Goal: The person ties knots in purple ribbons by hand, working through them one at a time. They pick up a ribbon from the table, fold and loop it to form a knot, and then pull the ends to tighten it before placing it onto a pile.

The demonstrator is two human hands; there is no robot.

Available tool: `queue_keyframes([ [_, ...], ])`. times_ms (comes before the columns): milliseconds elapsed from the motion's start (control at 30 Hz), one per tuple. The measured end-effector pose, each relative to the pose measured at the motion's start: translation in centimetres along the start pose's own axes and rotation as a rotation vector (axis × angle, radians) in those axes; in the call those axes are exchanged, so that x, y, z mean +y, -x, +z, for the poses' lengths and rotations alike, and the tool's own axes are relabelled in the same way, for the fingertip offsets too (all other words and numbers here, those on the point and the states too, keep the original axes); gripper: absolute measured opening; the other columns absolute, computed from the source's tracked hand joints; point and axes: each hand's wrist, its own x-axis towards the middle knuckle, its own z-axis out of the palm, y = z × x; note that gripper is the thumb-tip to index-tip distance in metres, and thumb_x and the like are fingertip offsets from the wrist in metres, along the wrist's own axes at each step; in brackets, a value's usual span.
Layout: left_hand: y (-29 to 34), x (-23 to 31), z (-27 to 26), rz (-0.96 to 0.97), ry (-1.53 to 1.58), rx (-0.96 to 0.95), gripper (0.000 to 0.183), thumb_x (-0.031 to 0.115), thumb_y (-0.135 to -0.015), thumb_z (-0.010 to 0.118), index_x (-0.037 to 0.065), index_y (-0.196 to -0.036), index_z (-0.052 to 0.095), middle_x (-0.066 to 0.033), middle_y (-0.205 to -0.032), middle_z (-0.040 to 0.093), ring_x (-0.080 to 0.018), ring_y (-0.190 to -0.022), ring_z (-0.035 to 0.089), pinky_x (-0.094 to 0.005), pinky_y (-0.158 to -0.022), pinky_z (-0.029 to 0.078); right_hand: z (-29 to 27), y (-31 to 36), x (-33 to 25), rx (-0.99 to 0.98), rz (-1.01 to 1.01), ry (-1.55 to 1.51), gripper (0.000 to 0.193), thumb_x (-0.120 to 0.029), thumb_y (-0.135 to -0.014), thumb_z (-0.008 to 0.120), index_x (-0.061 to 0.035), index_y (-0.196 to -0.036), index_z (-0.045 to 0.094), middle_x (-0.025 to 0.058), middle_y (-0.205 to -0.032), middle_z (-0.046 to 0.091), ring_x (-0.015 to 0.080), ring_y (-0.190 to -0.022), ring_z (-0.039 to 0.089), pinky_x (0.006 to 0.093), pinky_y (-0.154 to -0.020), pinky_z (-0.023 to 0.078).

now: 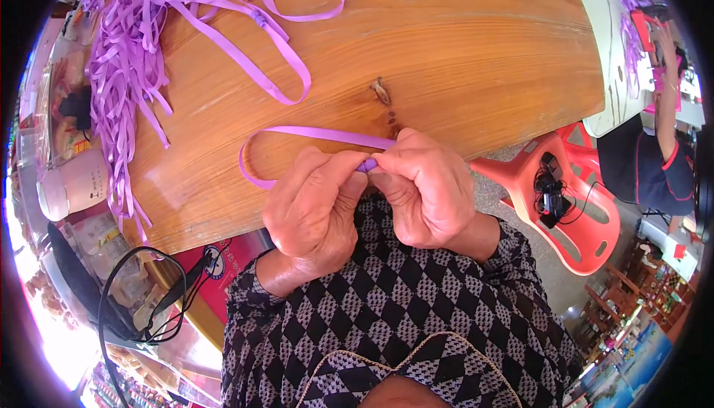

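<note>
Pinches a ribbon (pixel 320 133) in left hand (pixel 314 203) and right hand (pixel 431 188), mid-frame. Faces a counter (pixel 461 58) with purple heap (pixel 130 58), upper left.

It looks like a small workshop, possibly inside a shop: purple straps (pixel 134 58) heap over a wooden table (pixel 461 58) at upper left, another person (pixel 654 174) works beside a white table (pixel 613 103) at right, and goods (pixel 654 289) crowd the lower right.
</note>
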Motion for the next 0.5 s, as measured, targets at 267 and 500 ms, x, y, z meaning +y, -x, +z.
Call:
queue_keyframes([
  [267,-1.3,0.5,-1.1,-0.001,0.069,-0.120,0.015,0.002,-0.075,0.066,-0.001,-0.089,0.064,-0.0109,-0.074,0.061,-0.0233,-0.064,0.058,-0.0285,-0.058,0.046,-0.7,-0.2,0.5,-0.030,-0.059,-0.061,0.018,0.007,-0.076,0.063,0.0048,-0.092,0.055,0.0122,-0.074,0.060,0.0217,-0.054,0.054,0.0292,-0.045,0.039],
  [500,-0.8,0.5,-1.5,-0.328,0.508,-0.178,0.015,0.003,-0.081,0.063,-0.001,-0.095,0.062,-0.0083,-0.087,0.062,-0.0159,-0.074,0.059,-0.0252,-0.065,0.047,-0.7,-0.3,0.4,0.007,-0.047,-0.074,0.020,0.005,-0.076,0.064,0.0038,-0.094,0.055,0.0124,-0.075,0.061,0.0204,-0.057,0.056,0.0282,-0.047,0.040],
])
